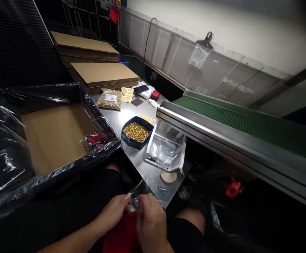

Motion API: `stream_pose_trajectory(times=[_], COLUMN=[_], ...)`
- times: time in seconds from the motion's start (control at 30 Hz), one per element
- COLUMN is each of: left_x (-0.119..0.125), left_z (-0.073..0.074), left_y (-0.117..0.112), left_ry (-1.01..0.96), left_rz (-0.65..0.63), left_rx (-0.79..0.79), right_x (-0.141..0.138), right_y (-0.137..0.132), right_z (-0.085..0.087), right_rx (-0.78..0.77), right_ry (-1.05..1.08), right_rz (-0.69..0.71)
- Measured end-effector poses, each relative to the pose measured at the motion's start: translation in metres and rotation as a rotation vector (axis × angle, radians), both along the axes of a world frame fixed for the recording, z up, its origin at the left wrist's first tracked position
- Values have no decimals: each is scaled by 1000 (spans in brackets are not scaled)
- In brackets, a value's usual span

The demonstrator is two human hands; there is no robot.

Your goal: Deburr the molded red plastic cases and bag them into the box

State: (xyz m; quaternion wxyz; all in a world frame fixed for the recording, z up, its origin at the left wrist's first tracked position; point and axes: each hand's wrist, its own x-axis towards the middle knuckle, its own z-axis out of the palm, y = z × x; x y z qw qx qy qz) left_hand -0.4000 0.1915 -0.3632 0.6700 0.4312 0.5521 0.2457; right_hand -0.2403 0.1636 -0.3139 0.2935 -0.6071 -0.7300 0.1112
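Just in front of my lap, my left hand (116, 209) pinches the edge of a clear plastic bag (141, 189). My right hand (151, 218) is closed on the same bag, close beside the left. Below the fingers shows a red item (121, 234), partly hidden by my hands; I cannot tell whether it is fully inside the bag. Nearest on the metal table (139, 168) are a beige half-round piece (169, 177) and a small metal clip-like object (162, 188). Behind them stands a light-coloured bin (180, 154) with clear bags (162, 149) in it.
A blue tub (132, 143) of small gold pieces (136, 131) stands mid-table, with a filled bag (109, 99) behind. At left, a box lined with black plastic (110, 144) holds red packets (97, 140). Cardboard stacks (104, 72) rise behind; a green conveyor (216, 110) runs right.
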Motion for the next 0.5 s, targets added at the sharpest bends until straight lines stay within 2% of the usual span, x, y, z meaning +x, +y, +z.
stream_pose_trajectory(times=[0.1,0.17,0.23,0.3,0.37,0.43,0.5], left_x=[-8,-11,-12,-13,-15,-18,-20], left_z=[5,12,18,22,23,22,23], left_y=[-5,-12,-20,-28,-35,-41,-46], left_ry=[-69,-135,-180,-202,-216,-226,-236], left_rz=[57,100,144,183,212,234,249], left_rx=[-108,-182,-246,-300,-352,-394,-423], right_x=[27,36,35,30,27,31,42], right_y=[-15,-29,-41,-47,-47,-43,-40], right_z=[-19,-35,-44,-43,-35,-24,-16], right_rx=[-114,-243,-350,-438,-535,-622,-658], right_ry=[-65,43,243,527,814,943,877], right_rz=[-41,-38,-37,-73,-75,45,249])
